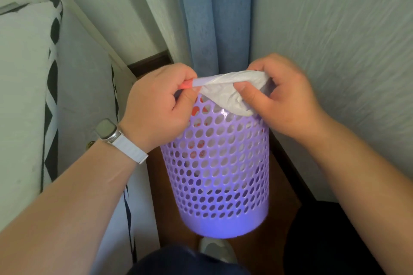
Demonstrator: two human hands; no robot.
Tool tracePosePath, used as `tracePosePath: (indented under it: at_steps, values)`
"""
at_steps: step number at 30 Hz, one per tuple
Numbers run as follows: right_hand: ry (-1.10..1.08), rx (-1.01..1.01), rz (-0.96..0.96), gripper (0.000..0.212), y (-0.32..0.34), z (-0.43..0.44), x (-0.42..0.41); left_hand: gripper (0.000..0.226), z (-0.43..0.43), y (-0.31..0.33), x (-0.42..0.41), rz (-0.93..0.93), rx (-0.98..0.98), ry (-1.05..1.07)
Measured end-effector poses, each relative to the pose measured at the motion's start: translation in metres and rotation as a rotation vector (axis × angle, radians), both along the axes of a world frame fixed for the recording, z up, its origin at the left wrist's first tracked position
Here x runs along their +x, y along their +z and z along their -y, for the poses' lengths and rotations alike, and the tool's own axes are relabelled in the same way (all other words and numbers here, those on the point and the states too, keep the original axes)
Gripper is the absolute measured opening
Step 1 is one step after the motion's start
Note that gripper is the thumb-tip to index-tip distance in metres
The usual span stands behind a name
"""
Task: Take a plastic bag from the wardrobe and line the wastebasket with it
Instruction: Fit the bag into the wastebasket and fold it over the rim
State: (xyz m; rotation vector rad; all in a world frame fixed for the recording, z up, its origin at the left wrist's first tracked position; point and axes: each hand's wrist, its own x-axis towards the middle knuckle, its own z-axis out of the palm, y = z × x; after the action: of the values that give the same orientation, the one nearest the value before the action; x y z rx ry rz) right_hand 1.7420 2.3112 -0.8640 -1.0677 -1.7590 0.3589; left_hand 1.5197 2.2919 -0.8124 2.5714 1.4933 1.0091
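The left hand [156,105] has its grip closed on the plastic bag [225,89], thumb and curled fingers pinching the rolled end where a coral-red band [186,85] shows. The right hand [283,96] has its grip clamped on the crumpled other end, with the thumb pressed on the front and the fingers curled behind. The pale grey bag is bunched, not spread, and stretches between the two hands just above the rim of the wastebasket [214,174], its lower fold hanging over the near edge of the opening. The wastebasket is lilac plastic with round holes in its wall, and it stands upright on the brown wooden floor [281,185]. Something orange-red shows through its upper holes, too unclear to name. A watch [107,131] on a white strap sits on the left wrist. A blue curtain [212,18] hangs behind the wastebasket, with a pale wall [335,29] to its right. White bedding with a black pattern [22,73] lies along the left.
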Motion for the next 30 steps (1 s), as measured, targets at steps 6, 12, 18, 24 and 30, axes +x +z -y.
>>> tracePosePath:
  at_steps: [6,12,18,24,30]
  values:
    - [-0.175,0.103,0.024,0.032,0.000,0.008,-0.008,0.022,0.002,0.001,0.003,0.074,-0.041,-0.008]
    - [-0.191,0.153,0.072,0.033,0.000,0.011,-0.015,0.034,0.005,0.011,0.007,-0.062,-0.019,-0.099]
    - [-0.150,0.147,0.111,0.033,-0.005,0.012,-0.020,0.026,0.002,0.006,0.014,-0.161,0.029,-0.103]
    - [-0.205,0.172,0.118,0.034,-0.001,0.017,-0.023,0.022,0.000,0.001,0.013,-0.206,0.020,-0.061]
    - [-0.218,0.214,0.096,0.033,-0.001,0.017,-0.021,0.019,-0.001,-0.005,0.005,-0.094,0.010,0.140]
